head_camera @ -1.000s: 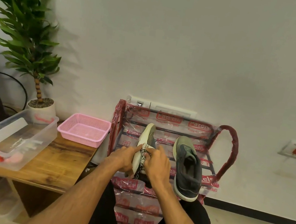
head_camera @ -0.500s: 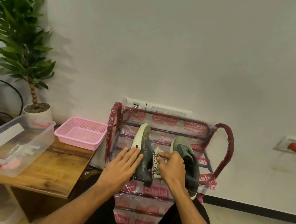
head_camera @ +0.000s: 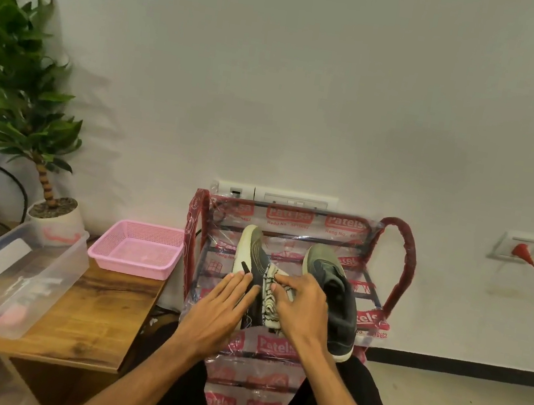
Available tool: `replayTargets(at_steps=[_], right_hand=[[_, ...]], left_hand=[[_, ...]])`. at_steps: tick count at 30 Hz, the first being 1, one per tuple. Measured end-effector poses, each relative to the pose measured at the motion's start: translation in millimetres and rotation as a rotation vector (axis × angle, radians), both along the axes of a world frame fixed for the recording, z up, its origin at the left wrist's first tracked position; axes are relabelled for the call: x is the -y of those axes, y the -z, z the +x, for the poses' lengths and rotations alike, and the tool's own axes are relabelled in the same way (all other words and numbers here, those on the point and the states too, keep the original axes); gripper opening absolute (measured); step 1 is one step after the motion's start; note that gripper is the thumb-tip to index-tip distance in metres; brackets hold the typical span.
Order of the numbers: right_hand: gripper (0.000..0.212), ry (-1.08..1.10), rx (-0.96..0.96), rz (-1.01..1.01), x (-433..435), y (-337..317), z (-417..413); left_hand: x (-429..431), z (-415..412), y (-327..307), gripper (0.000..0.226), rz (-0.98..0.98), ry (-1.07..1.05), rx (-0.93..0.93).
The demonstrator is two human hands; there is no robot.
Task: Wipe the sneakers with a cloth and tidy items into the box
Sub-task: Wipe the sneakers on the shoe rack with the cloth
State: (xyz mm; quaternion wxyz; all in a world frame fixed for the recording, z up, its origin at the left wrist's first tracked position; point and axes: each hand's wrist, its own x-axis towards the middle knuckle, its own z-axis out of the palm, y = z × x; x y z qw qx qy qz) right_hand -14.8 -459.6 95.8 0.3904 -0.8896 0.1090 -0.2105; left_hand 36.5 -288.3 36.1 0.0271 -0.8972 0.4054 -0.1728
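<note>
Two dark grey sneakers with pale soles lie on the top shelf of a red, plastic-wrapped shoe rack. The left sneaker lies tilted on its side, and my left hand rests on its near end with straight fingers. My right hand grips a white cloth with black pattern and presses it against the left sneaker's side. The right sneaker sits just right of my right hand. A clear plastic box stands on the wooden table at the left.
A pink mesh basket sits on the table edge beside the rack. A potted plant stands behind the box. The box holds a pale flat piece and something red. A red plug and cord hang on the wall at right.
The left sneaker went from held upright in both hands to lying on the shelf. My left hand opened flat on it, and my right hand brought the cloth against its side.
</note>
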Motion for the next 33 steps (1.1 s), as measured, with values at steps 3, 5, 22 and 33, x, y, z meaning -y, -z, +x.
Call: replayTargets(at_steps=[3, 5, 22, 33], right_hand=[[0.021, 0.052, 0.091, 0.033, 4.4, -18.6, -9.4], [0.021, 0.091, 0.158, 0.022, 7.1, -31.0, -16.7], [0.019, 0.016, 0.193, -0.594, -9.3, -52.6, -11.3], [0.019, -0.131, 0.049, -0.642, -6.1, -69.3, 3.6]], left_hand=[[7.7, -3.7, -9.0, 0.093, -0.15, 0.002, -0.015], [13.7, -5.8, -14.7, 0.091, -0.304, -0.007, -0.034], [49.6, -14.0, -38.7, 0.072, -0.73, -0.118, 0.005], [56.8, -15.0, -43.0, 0.063, -0.771, -0.126, -0.005]])
